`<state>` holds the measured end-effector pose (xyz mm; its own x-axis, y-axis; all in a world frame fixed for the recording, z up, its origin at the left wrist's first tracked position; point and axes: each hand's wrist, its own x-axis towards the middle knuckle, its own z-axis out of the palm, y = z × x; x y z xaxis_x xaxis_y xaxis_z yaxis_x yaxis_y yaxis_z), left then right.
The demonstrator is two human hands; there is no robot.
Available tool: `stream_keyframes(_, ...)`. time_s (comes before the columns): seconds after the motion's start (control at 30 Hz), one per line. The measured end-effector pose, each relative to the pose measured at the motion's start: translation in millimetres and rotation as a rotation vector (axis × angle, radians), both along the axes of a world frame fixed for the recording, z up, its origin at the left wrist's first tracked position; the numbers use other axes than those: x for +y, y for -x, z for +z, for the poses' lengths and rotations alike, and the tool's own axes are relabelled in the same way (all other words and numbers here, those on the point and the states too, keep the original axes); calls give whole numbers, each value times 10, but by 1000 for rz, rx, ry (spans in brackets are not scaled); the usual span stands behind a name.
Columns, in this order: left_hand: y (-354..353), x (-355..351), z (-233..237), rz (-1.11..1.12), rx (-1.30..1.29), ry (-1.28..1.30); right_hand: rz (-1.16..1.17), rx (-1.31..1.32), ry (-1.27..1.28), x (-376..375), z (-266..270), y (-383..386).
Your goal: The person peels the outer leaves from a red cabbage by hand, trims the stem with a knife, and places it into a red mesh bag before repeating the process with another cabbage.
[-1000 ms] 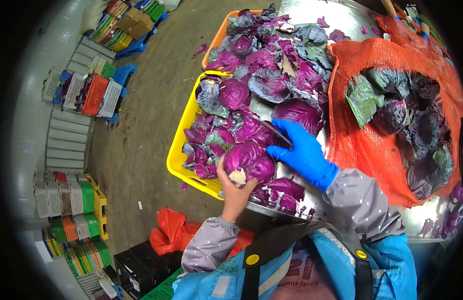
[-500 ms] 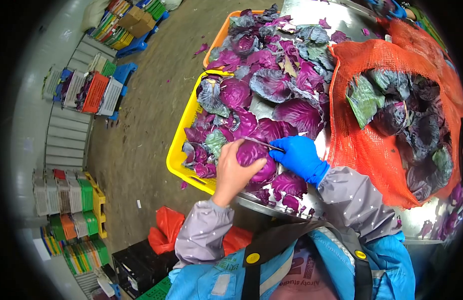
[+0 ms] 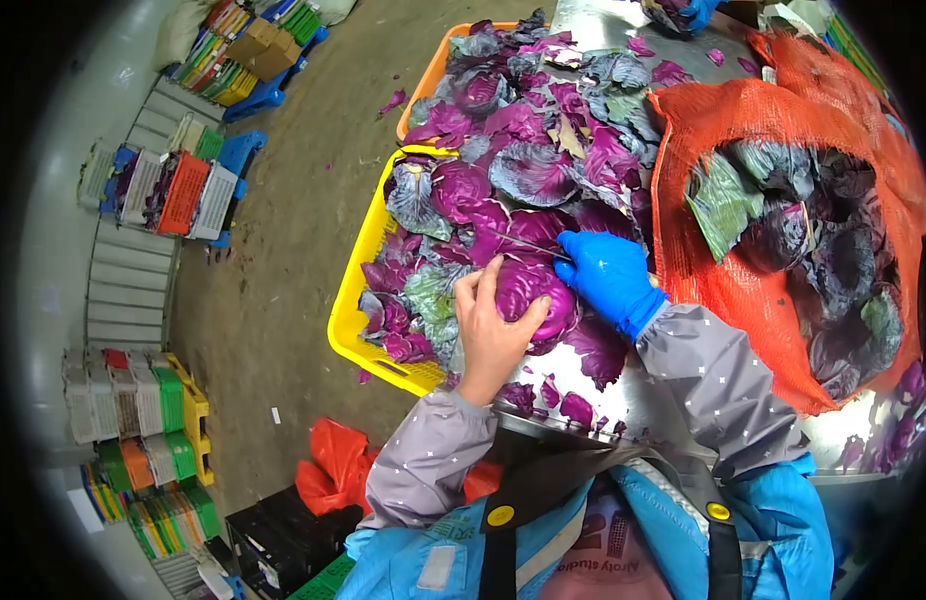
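Observation:
A peeled red cabbage (image 3: 535, 290) sits under my bare left hand (image 3: 495, 335), whose fingers and thumb grip its near left side. In a blue glove, my right hand (image 3: 608, 280) is closed round the handle of a knife (image 3: 528, 243). The thin blade points left and passes over the far side of the cabbage, among loose purple leaves. A large loose leaf (image 3: 595, 350) lies beside the cabbage on the metal table (image 3: 638, 405). Left of my hands, a yellow crate (image 3: 348, 300) holds many purple and green outer leaves.
An orange crate (image 3: 423, 95) full of leaves stands beyond the yellow one. On the right, an open red mesh sack (image 3: 718, 330) holds unpeeled cabbages. Another person's blue-gloved hand (image 3: 699, 12) shows at the far edge. Stacked crates (image 3: 143, 395) line the left wall.
The cabbage has turned in my left hand, and its smooth rounded side shows more. My right hand with the knife has moved slightly away from me. Another person's glove now shows at the top.

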<state>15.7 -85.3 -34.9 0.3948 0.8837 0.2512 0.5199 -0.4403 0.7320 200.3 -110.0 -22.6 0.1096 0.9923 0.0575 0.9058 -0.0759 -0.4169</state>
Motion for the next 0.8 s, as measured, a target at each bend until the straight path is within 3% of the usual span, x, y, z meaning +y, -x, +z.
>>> stream_keyframes(0.1, 44, -81, 49, -17, -12, 35, -138, -17, -90, 16, -523, -291)
stream_keyframes(0.2, 160, -125, 22, -72, -47, 58, -84, 1, 59, -32, -447, -323)
stream_keyframes(0.27, 225, -40, 32, -126, -23, 106, -38, 154, -196, -19, -280, -261)
stream_keyframes(0.37, 224, -3, 23, -157, -6, 98, 105, 357, -142, -110, 311, -85)
stream_keyframes(0.43, 234, -20, 33, -173, 4, 97, 266, 361, -136, -121, 196, 7)
stream_keyframes(0.5, 213, 3, 106, -235, 63, 89, 228, 307, -107, -87, 168, 20)
stream_keyframes(0.6, 223, -20, 119, -256, 103, 72, 99, 464, -48, 30, -107, -29)
stream_keyframes(0.7, 270, -43, 76, -260, 71, 83, 48, 374, -9, 54, -70, 8)
stream_keyframes(0.77, 328, -112, 78, -253, 35, 121, 15, 364, -77, 96, -316, 28)
stream_keyframes(0.8, 343, -199, 116, -277, 85, 70, 37, 217, -42, 138, -463, 7)
